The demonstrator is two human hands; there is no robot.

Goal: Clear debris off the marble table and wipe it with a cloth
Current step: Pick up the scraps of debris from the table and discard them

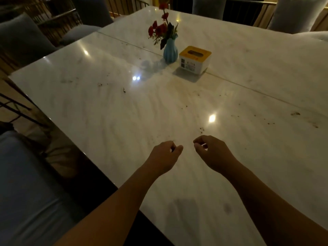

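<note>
Crumbs [201,129] on marble table [106,121], vase [170,52], tissue box [194,59], left hand [165,155], right hand [211,151] curled, hold unclear

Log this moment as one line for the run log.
left hand: fingers curled, over marble table | right hand: fingers curled | debris: specks scattered | cloth: not seen

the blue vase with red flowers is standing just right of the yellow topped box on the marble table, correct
Not quite. The head view shows the blue vase standing just left of the yellow-topped box, not right of it. The rest holds: the vase carries red flowers, and both stand on the marble table.
</note>
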